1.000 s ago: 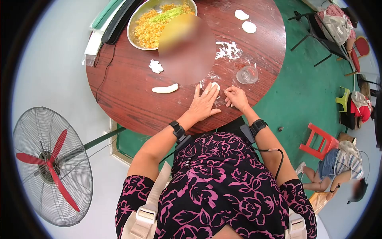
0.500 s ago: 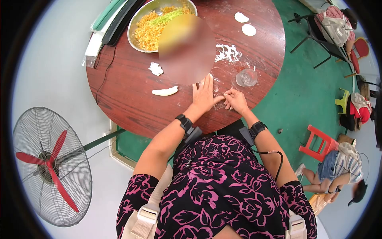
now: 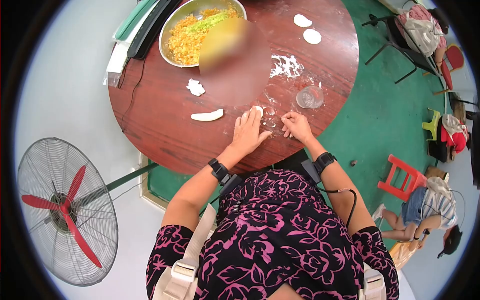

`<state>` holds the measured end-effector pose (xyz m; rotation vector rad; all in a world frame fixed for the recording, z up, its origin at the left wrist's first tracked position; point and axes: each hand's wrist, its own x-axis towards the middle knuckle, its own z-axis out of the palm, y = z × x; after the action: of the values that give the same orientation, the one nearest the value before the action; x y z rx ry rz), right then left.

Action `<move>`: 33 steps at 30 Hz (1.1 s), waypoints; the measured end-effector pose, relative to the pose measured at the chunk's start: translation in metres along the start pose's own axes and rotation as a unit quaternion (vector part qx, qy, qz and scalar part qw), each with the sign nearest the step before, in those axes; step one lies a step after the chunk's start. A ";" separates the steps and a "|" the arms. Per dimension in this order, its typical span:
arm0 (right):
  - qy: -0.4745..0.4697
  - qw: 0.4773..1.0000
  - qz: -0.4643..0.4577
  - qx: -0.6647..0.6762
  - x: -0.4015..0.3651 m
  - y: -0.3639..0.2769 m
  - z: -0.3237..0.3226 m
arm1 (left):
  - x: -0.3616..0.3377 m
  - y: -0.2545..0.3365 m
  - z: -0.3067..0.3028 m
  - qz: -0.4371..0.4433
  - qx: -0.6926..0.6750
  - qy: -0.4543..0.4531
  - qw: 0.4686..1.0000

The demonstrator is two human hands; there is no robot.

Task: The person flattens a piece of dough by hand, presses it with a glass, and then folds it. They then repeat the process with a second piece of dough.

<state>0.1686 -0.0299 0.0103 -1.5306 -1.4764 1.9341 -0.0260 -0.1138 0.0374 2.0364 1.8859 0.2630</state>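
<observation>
My left hand (image 3: 246, 134) lies flat over the round wooden table (image 3: 165, 135), its fingers stretched out and the thumb apart. A small white piece of dough (image 3: 259, 111) shows at its fingertips, partly covered by them. To the right, my right hand (image 3: 298, 127) rests low at the table with its fingers curled in; whatever they may hold is hidden. Just beyond it stands a clear glass (image 3: 309, 97). A long roll of dough (image 3: 207, 115) lies left of my left hand. Two flat dough rounds (image 3: 302, 20) lie at the far right of the table.
A steel bowl (image 3: 164, 49) of chopped orange and green filling stands at the back left. White flour (image 3: 286, 67) is scattered mid-table, with a white lump (image 3: 195, 87) farther left. A blurred patch hides part of the table. A fan (image 3: 65, 205) stands left; a red stool (image 3: 401, 178) is right.
My left hand has slid left and toward me, away from my right hand, uncovering a small dough piece at its fingertips. My right hand has stayed almost still.
</observation>
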 end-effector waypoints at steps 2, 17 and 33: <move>0.003 1.000 0.003 -0.004 0.000 -0.003 0.000 | -0.005 -0.009 -0.001 0.019 0.019 -0.007 1.000; 0.010 1.000 -0.005 -0.002 -0.001 0.000 0.001 | -0.010 -0.006 0.013 0.044 0.020 0.012 0.999; 0.008 1.000 -0.003 -0.008 -0.001 -0.004 0.000 | 0.041 -0.028 -0.005 -0.035 -0.140 0.151 0.978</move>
<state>0.1675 -0.0284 0.0139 -1.5438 -1.4916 1.9074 -0.0503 -0.0714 0.0276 1.8158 1.9546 0.8132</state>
